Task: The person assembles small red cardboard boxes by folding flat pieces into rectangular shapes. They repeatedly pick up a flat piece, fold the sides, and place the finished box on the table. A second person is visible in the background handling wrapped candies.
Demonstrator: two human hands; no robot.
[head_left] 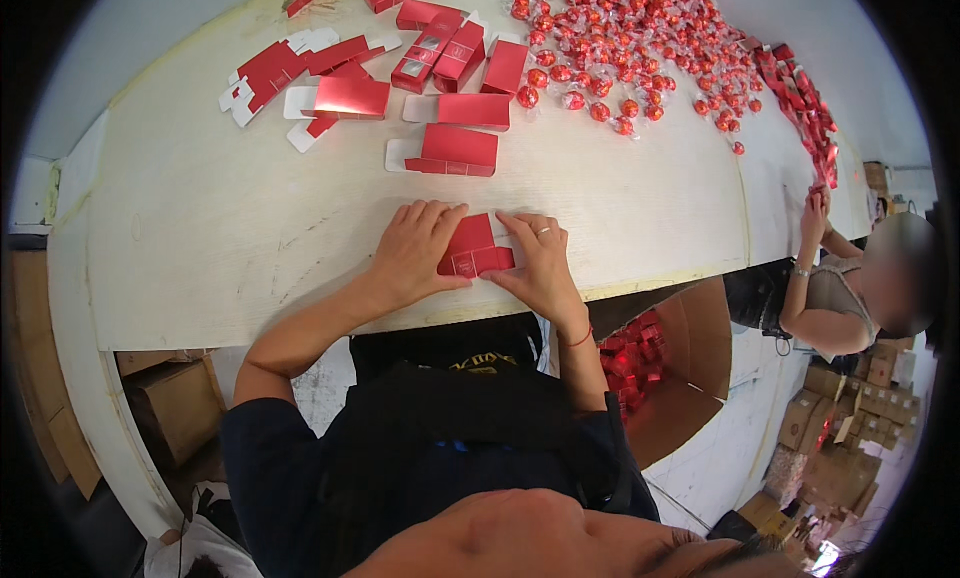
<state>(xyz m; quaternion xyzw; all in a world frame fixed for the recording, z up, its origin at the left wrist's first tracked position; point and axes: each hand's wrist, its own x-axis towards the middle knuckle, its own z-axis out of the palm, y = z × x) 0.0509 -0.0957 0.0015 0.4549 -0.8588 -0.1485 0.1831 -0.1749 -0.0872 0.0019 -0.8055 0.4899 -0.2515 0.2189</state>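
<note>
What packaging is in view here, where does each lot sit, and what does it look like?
Small red box: near table edge, pressed flat between left hand and right hand; glossy red.
Flat red cartons: mid-table beyond the hands; red, white flaps.
Wrapped red sweets: loose heap, far right of table; round, clear twisted wrappers.
Open cardboard carton: under the table edge, right; brown, holding red boxes.
Brown cardboard boxes: floor, far right; stacked.
</note>
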